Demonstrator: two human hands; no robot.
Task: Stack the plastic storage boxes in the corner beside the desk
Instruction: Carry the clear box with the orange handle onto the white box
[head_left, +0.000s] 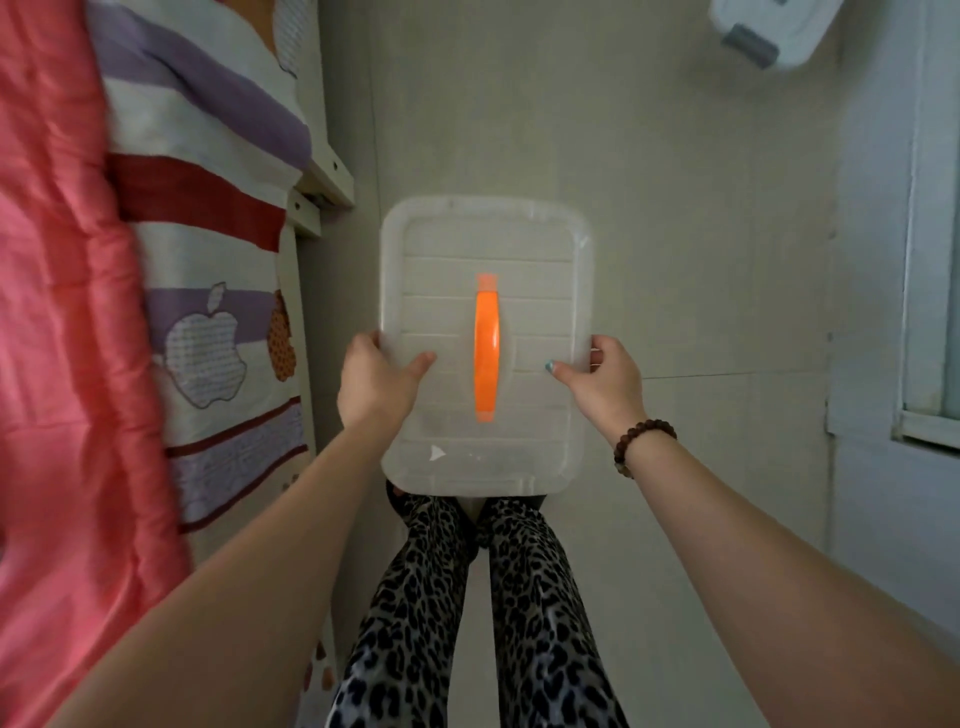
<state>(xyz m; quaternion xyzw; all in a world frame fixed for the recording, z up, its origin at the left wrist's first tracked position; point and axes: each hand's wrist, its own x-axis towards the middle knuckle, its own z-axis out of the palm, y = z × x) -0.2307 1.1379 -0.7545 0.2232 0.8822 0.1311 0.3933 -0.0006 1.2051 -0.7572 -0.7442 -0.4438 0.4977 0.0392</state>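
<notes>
A translucent white plastic storage box (447, 291) with an orange handle (487, 353) on its lid is held above the floor in front of my legs. My left hand (376, 382) grips its left edge, thumb on the lid. My right hand (605, 376) grips its right edge, thumb on top, with a bead bracelet at the wrist. A second white box (769, 26) with a grey clasp lies on the floor at the top right, cut off by the frame edge.
A bed with a pink quilt (62, 338) and a striped sheet (218, 270) runs along the left; its white frame (322, 187) ends near the box. Pale floor tiles (649, 182) stretch ahead. A wall with a window frame (930, 260) is on the right.
</notes>
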